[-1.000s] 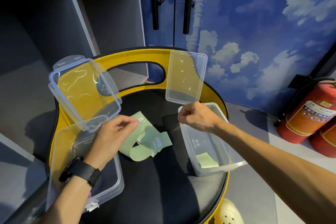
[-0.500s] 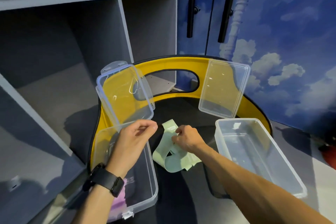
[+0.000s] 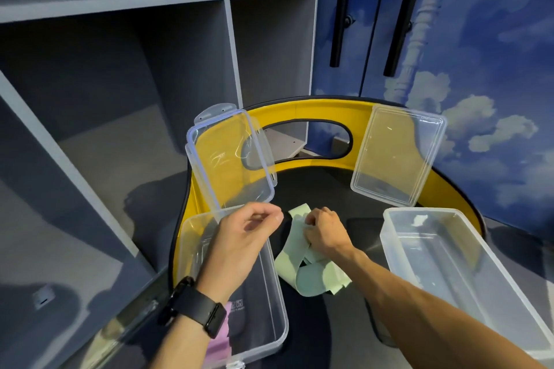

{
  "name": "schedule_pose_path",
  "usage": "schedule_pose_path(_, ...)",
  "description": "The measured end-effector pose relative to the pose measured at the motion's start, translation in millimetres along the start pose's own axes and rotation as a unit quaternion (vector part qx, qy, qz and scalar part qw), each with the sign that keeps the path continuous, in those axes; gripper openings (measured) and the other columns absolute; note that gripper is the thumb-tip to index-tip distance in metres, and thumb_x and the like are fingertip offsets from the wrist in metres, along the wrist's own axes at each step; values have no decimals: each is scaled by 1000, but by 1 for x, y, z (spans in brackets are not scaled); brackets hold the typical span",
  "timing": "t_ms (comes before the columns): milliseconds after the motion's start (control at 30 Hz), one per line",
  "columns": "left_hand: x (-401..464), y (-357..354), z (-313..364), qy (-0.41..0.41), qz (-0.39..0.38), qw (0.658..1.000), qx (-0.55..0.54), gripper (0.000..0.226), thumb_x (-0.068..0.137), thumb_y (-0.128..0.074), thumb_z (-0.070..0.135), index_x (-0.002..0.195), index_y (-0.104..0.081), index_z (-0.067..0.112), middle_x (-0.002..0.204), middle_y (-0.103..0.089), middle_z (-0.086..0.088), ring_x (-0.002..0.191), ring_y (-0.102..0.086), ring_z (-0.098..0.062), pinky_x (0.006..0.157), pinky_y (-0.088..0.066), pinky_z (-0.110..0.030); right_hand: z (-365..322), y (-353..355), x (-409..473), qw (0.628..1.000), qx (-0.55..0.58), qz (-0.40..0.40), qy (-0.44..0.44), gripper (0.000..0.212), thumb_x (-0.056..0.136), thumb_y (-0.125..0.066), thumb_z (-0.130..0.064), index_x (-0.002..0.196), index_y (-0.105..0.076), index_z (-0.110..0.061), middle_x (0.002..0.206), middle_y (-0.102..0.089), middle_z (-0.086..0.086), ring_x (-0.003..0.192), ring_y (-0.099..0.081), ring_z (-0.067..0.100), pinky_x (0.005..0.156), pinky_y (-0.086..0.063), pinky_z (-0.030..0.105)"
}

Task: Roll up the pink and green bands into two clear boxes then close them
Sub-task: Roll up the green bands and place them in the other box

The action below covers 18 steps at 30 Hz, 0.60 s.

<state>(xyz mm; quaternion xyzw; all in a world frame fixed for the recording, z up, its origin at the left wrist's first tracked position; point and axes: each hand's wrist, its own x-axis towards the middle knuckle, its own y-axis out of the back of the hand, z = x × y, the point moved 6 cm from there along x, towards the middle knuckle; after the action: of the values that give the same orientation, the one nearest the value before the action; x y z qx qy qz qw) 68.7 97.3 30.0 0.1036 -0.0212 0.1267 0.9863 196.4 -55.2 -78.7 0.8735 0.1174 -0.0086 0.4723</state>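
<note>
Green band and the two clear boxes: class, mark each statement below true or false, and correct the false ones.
1. The right hand grips the green band. True.
2. The green band lies inside the right box. False: it lies on the black seat between the boxes.
3. Both lids are off their boxes. True: the left lid and right lid lean on the yellow backrest.
4. The left hand holds the left lid. False: it holds nothing.

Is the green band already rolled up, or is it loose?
Loose: the green band lies in slack loops on the black seat, one end gripped by the right hand.
</note>
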Motion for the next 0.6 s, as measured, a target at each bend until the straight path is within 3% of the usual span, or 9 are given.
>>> schedule_pose_path(133, -2, -4, -4, 4, -7, 1000, 0, 10, 87, -68, 20, 87, -74, 28, 88, -74, 10, 90, -68, -6, 87, -53, -28, -3, 13, -5, 997, 71, -9, -2, 12, 88, -56, -12, 97, -64, -14, 100, -64, 5, 89, -60, 22, 71, -46, 27)
schedule_pose_path(267, -6, -12, -3, 10, -10, 1000, 13, 12, 87, -69, 20, 94, -73, 28, 91, -74, 12, 91, -67, 0, 89, -53, -25, -20, 44, -18, 992, 116, 9, 58, 9, 86, -62, -11, 93, -68, -14, 89, -65, 0, 84, -61, 18, 70, -45, 23)
schedule_pose_path(367, -7, -15, 3, 1, -12, 999, 39, 24, 88, -68, 23, 112, -68, 29, 106, -71, 12, 97, -65, 4, 94, -50, -23, -36, 75, -34, 984, 145, 14, 103, 6, 86, -66, -13, 89, -66, -18, 88, -66, -2, 81, -60, 13, 67, -46, 18)
schedule_pose_path(467, -4, -16, 18, -20, -9, 998, 62, 36, 90, -66, 24, 125, -60, 28, 123, -62, 13, 109, -60, 0, 96, -46, -23, -53, 110, -55, 978, 141, 15, 154, 6, 88, -68, -18, 85, -65, -22, 89, -68, -1, 83, -62, 14, 70, -48, 20)
schedule_pose_path(600, 3, -21, 56, -56, -31, 996, 66, 42, 88, -67, 23, 130, -58, 25, 126, -63, 10, 114, -60, -4, 101, -47, -29, -74, 154, -81, 971, 134, 24, 197, 3, 88, -69, -19, 87, -67, -18, 84, -67, -2, 75, -58, 8, 64, -43, 14)
